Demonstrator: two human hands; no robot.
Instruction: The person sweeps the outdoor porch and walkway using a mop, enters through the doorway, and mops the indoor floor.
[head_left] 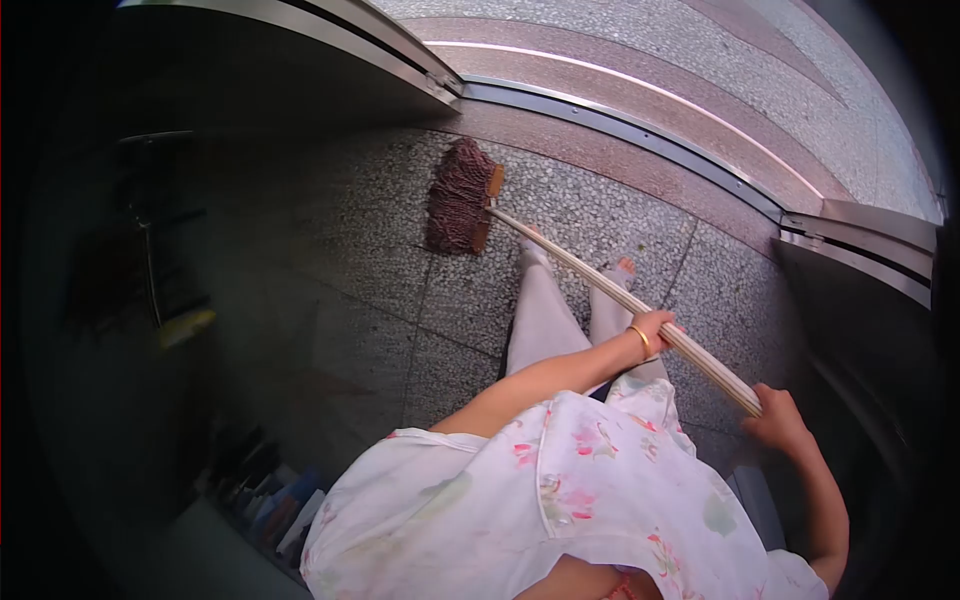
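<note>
A mop with a long pale handle (pixel 600 278) runs across my view, from my hands at the lower right up to its head. The mop head (pixel 458 200) has dark reddish-brown strands on a wooden block and rests on the speckled floor (pixel 570 190). My left hand (pixel 654 332), below a gold bracelet (pixel 640 341), is closed round the handle partway along. Nearer the upper end of the handle, my right hand (pixel 778 415) grips it too. Both feet stand below the handle, partly hidden by it.
A metal door track (pixel 640 135) crosses the floor ahead, with a step (pixel 660 85) beyond it. Metal door panels (pixel 870 255) flank the opening. In the dark left side is a yellow-ended object (pixel 187 328). Stacked items (pixel 285 500) lie at the lower left.
</note>
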